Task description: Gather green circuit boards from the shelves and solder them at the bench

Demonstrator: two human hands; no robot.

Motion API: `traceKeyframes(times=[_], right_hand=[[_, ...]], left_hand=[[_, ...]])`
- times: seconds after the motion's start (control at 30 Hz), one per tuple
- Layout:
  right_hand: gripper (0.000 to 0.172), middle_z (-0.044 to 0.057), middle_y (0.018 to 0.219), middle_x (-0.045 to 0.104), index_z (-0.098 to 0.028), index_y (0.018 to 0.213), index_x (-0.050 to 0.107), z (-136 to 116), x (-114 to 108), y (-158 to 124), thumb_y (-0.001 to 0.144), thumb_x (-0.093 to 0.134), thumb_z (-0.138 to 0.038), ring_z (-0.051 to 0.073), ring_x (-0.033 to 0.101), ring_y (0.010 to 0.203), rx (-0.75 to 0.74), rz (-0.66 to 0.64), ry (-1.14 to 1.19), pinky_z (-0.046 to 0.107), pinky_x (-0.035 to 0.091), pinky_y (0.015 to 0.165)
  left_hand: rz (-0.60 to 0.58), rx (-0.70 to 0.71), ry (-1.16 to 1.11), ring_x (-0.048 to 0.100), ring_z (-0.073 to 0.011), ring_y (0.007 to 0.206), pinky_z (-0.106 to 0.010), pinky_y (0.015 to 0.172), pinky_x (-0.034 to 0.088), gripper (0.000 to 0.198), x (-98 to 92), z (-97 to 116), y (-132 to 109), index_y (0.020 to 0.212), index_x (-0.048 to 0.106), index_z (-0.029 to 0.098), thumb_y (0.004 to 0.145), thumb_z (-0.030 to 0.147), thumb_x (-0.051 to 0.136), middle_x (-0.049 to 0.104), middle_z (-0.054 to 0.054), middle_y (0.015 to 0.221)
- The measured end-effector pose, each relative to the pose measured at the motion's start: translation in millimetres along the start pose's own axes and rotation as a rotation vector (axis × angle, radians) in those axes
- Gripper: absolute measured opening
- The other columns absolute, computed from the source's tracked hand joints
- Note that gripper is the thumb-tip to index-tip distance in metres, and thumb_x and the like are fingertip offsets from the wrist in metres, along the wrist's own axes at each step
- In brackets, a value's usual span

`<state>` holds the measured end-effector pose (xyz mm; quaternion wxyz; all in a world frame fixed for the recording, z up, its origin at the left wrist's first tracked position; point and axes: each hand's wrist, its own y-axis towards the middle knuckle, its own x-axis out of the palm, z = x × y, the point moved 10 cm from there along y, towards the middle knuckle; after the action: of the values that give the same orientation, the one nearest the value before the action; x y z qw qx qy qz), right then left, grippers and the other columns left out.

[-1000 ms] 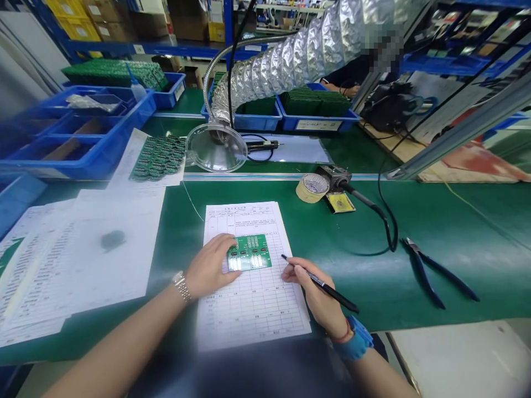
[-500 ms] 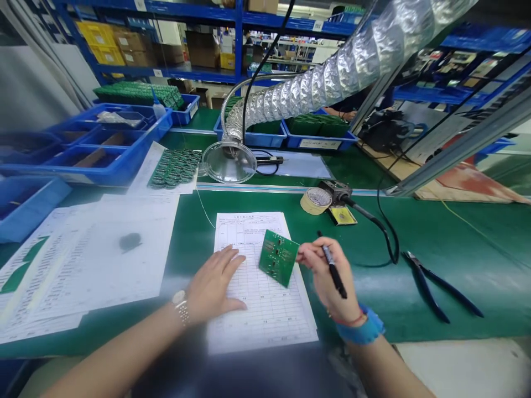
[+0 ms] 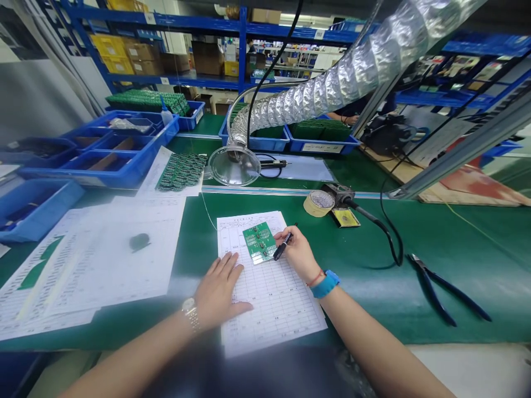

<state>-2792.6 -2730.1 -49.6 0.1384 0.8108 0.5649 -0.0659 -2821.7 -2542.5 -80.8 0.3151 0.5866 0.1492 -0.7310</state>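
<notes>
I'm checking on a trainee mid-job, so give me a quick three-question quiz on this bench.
1. Which hand holds the black pen?
2. True or false: the green circuit board lies on the printed form.
3. The blue-handled tool on the green bench mat is: A) tweezers, B) diagonal cutters, C) a screwdriver?

Key: 1. The right hand. 2. True. 3. B.

Electronics assembly workshop: circuit boards (image 3: 181, 171), fume-extraction duct (image 3: 327, 94), blue parts bins (image 3: 257, 145).
</notes>
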Motion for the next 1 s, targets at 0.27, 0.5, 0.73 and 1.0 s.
traceKeyframes(times=[0.27,0.5,0.73,1.0], right_hand=[[0.012,0.002,0.075,0.061,-0.02,0.07,0.044,-25.7,-1.7,6.5,0.066,0.056,-0.02,0.016,0.057,0.073,-0.064,-0.165,-0.109,0.032,0.045,0.068],[0.006,0.003,0.093,0.061,-0.022,0.075,0.043,-47.2,56.7,25.9,0.073,0.049,-0.02,0.012,0.058,0.066,-0.209,-0.252,-0.165,0.025,0.047,0.057],[0.003,-0.003,0.065,0.057,-0.02,0.07,0.05,-69.2,49.4,45.8,0.072,0.05,-0.018,0.011,0.053,0.062,-0.357,-0.288,-0.281,0.024,0.041,0.061],[0.004,0.002,0.074,0.057,-0.021,0.075,0.047,-69.9,-20.0,40.3,0.076,0.049,-0.023,0.016,0.052,0.069,-0.345,-0.046,-0.487,0.031,0.04,0.067]], left_hand=[[0.268,-0.094,-0.025,0.045,-0.0259,0.113,-0.042,0.097,0.036,0.04,-49.8,-54.4,33.1,0.111,0.052,0.01,0.084,0.038,0.043,0.053,-0.015,0.119],[0.194,-0.061,-0.043,0.059,-0.0164,0.082,-0.03,0.077,0.047,0.024,-62.8,-88.0,90.8,0.081,0.063,0.02,0.085,0.03,0.041,0.067,-0.001,0.087],[0.122,0.084,0.091,0.057,-0.0169,0.073,-0.034,0.077,0.041,0.032,-87.3,-64.2,93.2,0.084,0.065,0.025,0.086,0.041,0.038,0.067,0.0,0.076],[0.265,-0.093,0.185,0.037,-0.0335,0.12,-0.05,0.097,0.028,0.057,-105.0,-100.0,106.8,0.124,0.044,0.009,0.08,0.047,0.044,0.049,-0.019,0.124]])
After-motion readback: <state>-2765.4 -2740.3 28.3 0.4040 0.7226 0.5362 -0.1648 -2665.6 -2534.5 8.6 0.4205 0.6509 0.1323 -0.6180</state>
